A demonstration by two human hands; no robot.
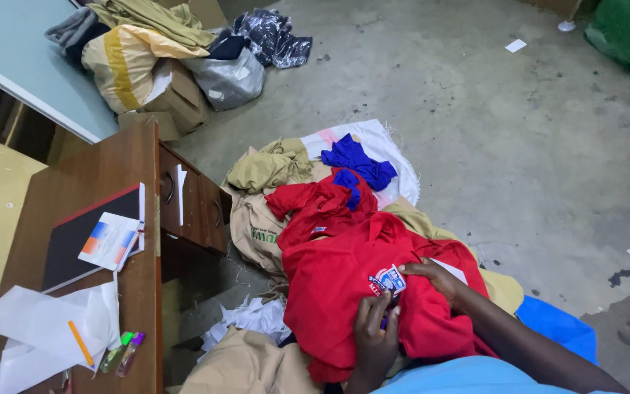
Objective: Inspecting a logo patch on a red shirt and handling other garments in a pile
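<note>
A red shirt [344,281] with a small blue-and-white badge [390,279] lies across my lap. My left hand [375,332] grips the red cloth just below the badge. Fingers of my right hand [435,277] pinch the shirt at the badge's right edge. More red garments [315,204] and a blue garment [357,164] are piled behind it on a white sack [388,146].
A wooden desk [89,182] at left carries a black notebook [82,237], a small card, white paper [45,325], an orange pencil and two markers [122,354]. Khaki clothes [267,166] lie on the concrete floor. Stuffed bags [147,62] sit at the back. A blue cloth [559,325] lies at right.
</note>
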